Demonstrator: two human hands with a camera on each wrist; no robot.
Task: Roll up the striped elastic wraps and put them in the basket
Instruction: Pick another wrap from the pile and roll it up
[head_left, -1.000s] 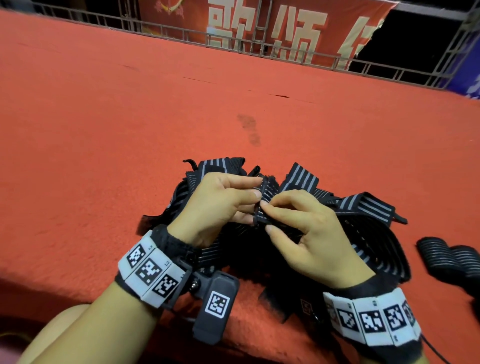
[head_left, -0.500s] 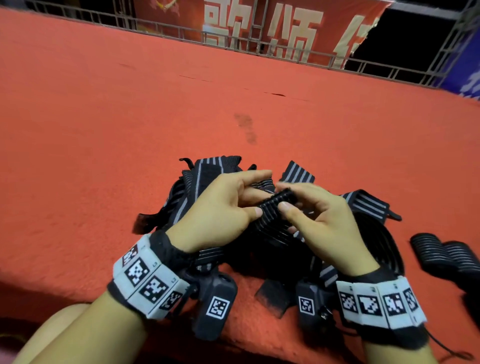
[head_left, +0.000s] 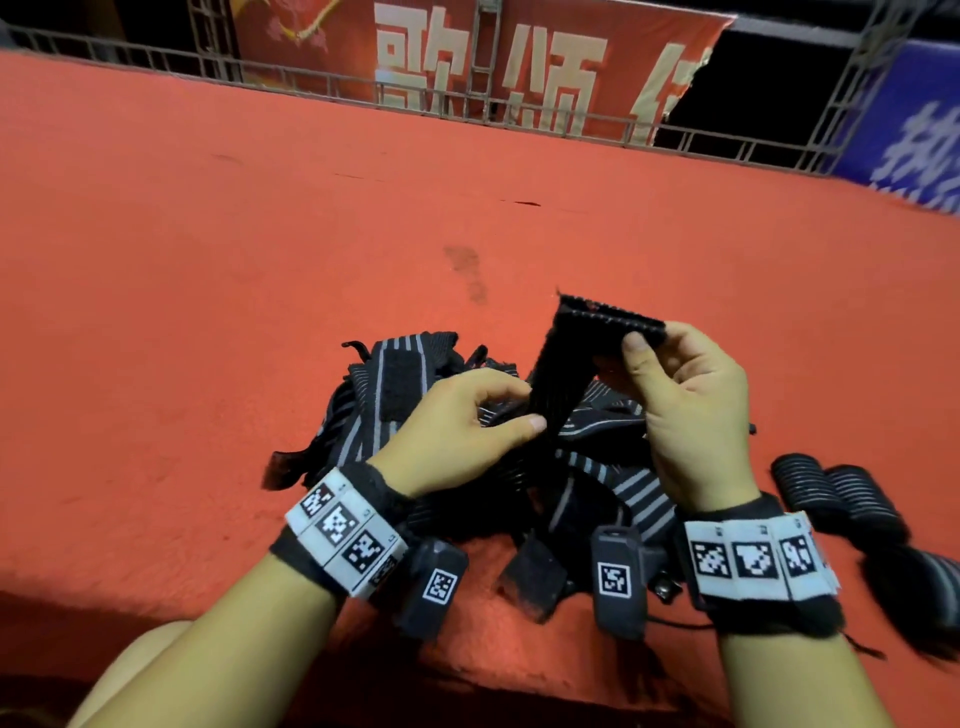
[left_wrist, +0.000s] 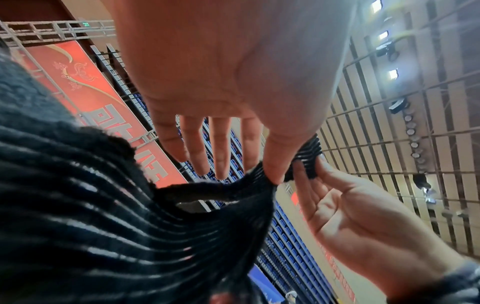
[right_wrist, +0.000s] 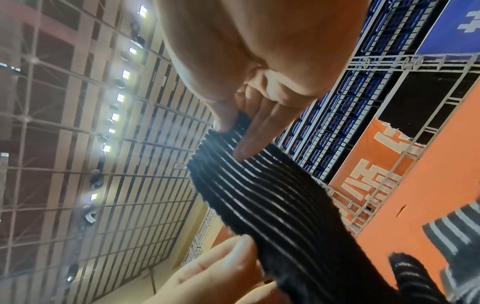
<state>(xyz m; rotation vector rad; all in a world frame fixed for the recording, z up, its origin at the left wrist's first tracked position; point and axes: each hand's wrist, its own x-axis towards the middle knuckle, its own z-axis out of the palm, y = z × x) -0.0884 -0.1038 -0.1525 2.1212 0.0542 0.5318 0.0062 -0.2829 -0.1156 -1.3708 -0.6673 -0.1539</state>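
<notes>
A tangled pile of black elastic wraps with grey stripes (head_left: 395, 415) lies on the red carpet in front of me. My right hand (head_left: 636, 340) pinches the end of one wrap (head_left: 571, 358) between thumb and fingers and holds it raised above the pile. My left hand (head_left: 527, 413) pinches the same strip lower down, near the pile. In the right wrist view the wrap (right_wrist: 272, 195) runs taut from my right hand's fingertips (right_wrist: 241, 148) down toward the left hand (right_wrist: 221, 273). In the left wrist view my thumb presses the wrap (left_wrist: 103, 205). No basket is in view.
Two rolled wraps (head_left: 831, 493) lie on the carpet at the right, with more dark fabric (head_left: 914, 597) beyond them. The red carpet (head_left: 208, 260) stretches far ahead to a metal railing (head_left: 467, 98) with banners. The carpet's front edge drops off near my wrists.
My right hand has lifted one end of a wrap up and to the right, drawing the strip out of the pile. My left hand has stayed low, pinching the strip.
</notes>
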